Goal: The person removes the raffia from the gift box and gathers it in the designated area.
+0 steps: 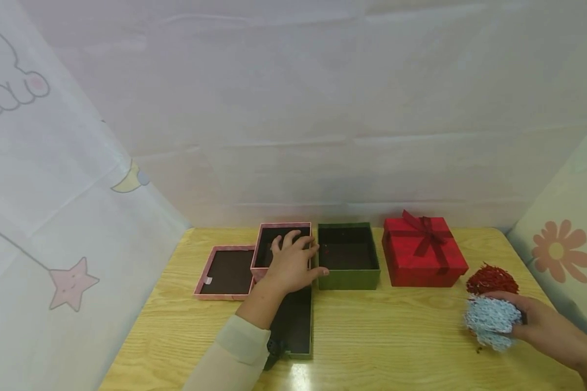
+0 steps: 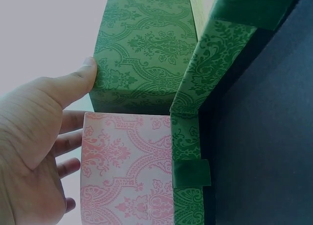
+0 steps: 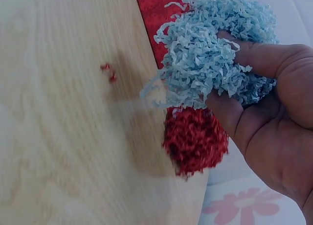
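Light-blue shredded paper (image 1: pixel 491 317) is gripped in a loose clump by my right hand (image 1: pixel 543 323), its thumb and fingers pressed into it in the right wrist view. Just behind it on the table sits a heap of red shredded paper (image 1: pixel 493 278). My left hand (image 1: pixel 288 266) hovers at the open pink box (image 1: pixel 256 256), fingers spread and holding nothing. Its thumb lies close to the front corner of the open green box (image 1: pixel 349 279); whether it touches cannot be told. In the left wrist view the patterned pink wall (image 2: pixel 127 171) shows beside the fingers.
A pink lid (image 1: pixel 229 272) lies inside-up to the left. The green lid (image 1: pixel 297 326), also inside-up, lies under the left forearm. A red gift box (image 1: pixel 420 255) with a dark red ribbon stands right of the green box. Red scraps (image 3: pixel 108 72) dot the table.
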Demonstrator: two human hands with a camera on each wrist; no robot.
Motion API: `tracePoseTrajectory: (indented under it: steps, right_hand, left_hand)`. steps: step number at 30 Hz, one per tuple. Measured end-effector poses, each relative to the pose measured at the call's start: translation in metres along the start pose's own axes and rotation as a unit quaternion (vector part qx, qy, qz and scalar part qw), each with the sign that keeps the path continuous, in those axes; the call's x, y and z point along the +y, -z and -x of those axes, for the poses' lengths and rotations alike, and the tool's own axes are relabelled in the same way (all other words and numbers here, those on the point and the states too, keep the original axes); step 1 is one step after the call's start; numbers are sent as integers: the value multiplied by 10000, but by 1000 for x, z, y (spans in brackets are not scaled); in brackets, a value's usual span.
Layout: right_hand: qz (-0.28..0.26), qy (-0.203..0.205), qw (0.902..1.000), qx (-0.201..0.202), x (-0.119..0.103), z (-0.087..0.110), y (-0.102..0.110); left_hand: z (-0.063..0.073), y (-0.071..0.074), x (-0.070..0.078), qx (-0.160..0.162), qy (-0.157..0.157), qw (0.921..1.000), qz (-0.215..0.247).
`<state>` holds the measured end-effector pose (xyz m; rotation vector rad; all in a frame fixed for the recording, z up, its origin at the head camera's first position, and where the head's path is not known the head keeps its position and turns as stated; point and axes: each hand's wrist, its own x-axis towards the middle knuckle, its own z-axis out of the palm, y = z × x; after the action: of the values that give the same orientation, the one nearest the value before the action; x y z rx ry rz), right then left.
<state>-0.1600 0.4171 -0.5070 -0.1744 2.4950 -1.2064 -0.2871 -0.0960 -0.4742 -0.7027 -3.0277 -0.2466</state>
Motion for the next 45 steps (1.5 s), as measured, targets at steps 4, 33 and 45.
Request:
tracePoseTrajectory:
  steps: [4, 33, 45]
  right_hand:
    - [350, -413, 9981, 310, 6, 4, 1]
    - [1951, -1166, 9687, 1000, 52, 4, -5]
    - [2194, -823, 9658, 1107, 35, 10, 1]
  left_hand:
    - [1, 1, 0, 29, -1, 10000, 67]
    - [-1, -2, 0, 12, -2, 10000, -2]
    - [-1, -4, -2, 75, -9, 10000, 32]
